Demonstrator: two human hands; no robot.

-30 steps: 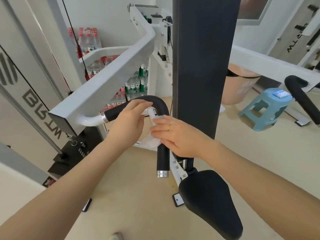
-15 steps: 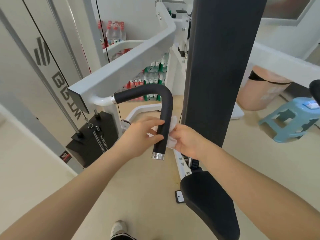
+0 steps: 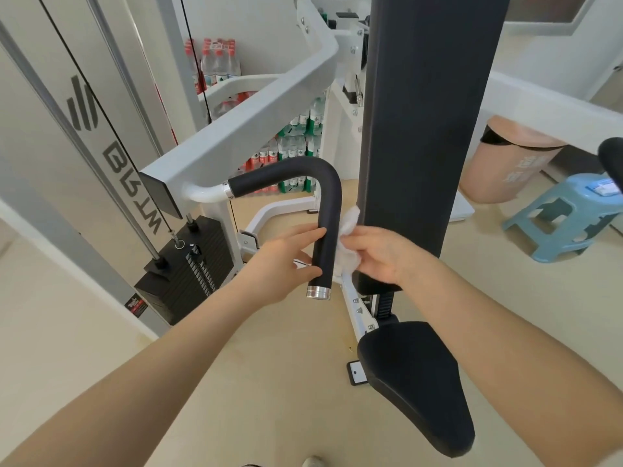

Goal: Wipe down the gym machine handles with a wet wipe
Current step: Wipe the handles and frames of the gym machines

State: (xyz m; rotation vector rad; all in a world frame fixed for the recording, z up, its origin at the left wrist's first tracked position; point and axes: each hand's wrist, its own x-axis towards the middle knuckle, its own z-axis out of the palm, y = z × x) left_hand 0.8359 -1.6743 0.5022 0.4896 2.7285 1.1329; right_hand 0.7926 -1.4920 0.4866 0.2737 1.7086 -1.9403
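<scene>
1. Handle first: the black foam-covered bent tube handle (image 3: pixel 328 227) hung from the white steel machine arm (image 3: pixel 242 129), running rightward from a chrome collar, curving, then dropping straight down to a chrome end cap (image 3: pixel 318 292). Its lower leg, the part being worked, had a near-vertical long axis.
2. The left hand (image 3: pixel 279 261) met that lower leg from the left, fingers fairly straight, fingertips touching the foam above and just above the cap; it looked to be steadying the tube, not clasping it.
3. The right hand (image 3: pixel 381 254) came from the right, its grip curled around the crumpled white wet wipe (image 3: pixel 347 237), which it pressed against the right face of the same vertical leg. Part of the wipe bulged above the fingers.
4. The deciding relation, as I judged it: the wipe lay directly right of the tube, between the tube and the tall black upholstered back pad (image 3: pixel 424 129), so any stroke would have to run along the vertical axis, up toward the bend or down to the cap.
5. The right hand was the working one; the left was equally near but carried nothing.
6. A second black handle (image 3: pixel 612 156) showed at the far right edge, well apart from both hands, probably not yet wiped.
7. The black padded seat (image 3: pixel 418 382) sat below, nearer the camera.
</scene>
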